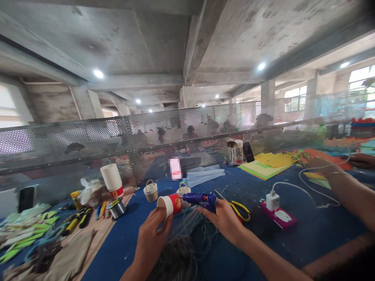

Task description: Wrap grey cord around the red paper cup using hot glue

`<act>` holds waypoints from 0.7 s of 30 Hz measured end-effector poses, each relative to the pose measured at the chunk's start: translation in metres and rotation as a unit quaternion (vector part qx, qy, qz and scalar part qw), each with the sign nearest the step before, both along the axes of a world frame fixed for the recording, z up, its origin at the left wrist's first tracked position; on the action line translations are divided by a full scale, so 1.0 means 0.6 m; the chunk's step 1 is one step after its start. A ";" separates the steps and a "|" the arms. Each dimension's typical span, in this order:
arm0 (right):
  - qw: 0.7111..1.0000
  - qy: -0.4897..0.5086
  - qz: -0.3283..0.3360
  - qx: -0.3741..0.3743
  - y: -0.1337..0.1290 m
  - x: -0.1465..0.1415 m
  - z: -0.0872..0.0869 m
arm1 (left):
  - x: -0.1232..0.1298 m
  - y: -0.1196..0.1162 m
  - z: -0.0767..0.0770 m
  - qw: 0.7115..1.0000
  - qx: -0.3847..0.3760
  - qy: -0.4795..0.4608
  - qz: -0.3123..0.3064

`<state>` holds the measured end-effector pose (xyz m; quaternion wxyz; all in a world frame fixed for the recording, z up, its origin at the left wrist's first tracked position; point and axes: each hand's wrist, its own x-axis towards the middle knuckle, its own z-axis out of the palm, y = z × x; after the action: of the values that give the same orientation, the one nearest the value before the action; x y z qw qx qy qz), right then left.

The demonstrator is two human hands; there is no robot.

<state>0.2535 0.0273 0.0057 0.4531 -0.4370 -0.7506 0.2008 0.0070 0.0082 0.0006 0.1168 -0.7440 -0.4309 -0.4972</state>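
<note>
Low in the middle, my left hand (154, 230) holds a white paper cup (166, 204) with a red band, tilted on its side with its open end to the left. My right hand (225, 220) is wrapped round a blue glue gun (200, 198), whose nozzle points left at the red band. Whether the nozzle touches the cup cannot be made out. Just behind stand a small white basket (150, 191) with a handle and a second one (184, 191), partly hidden by the cup and the gun. Yellow-handled pliers (241, 210) lie right of my right hand.
A stack of paper cups (111, 177) and a wire spool (117, 208) stand at left, near cutters and scraps. At right are a purple power strip (279, 216) with a white plug, coloured sheets (266, 166) and another person's arm (348, 187). A perforated screen (161, 132) runs behind.
</note>
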 end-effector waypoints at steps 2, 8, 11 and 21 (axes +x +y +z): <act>1.000 0.002 0.000 0.006 -0.002 0.000 0.003 | 0.000 0.001 -0.001 1.000 0.020 0.021 0.005; 1.000 -0.003 -0.010 0.009 -0.002 0.000 0.006 | -0.001 0.002 -0.001 0.993 0.090 0.083 -0.003; 1.000 0.001 -0.009 0.009 -0.001 0.000 0.005 | -0.004 0.002 0.002 0.988 0.108 0.109 -0.003; 1.000 0.011 0.012 -0.003 -0.005 0.000 0.011 | -0.006 0.007 0.006 0.981 0.123 0.148 -0.009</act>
<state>0.2532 0.0243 0.0120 0.4573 -0.4270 -0.7504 0.2130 0.0032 0.0121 0.0043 0.2653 -0.7931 -0.3374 -0.4322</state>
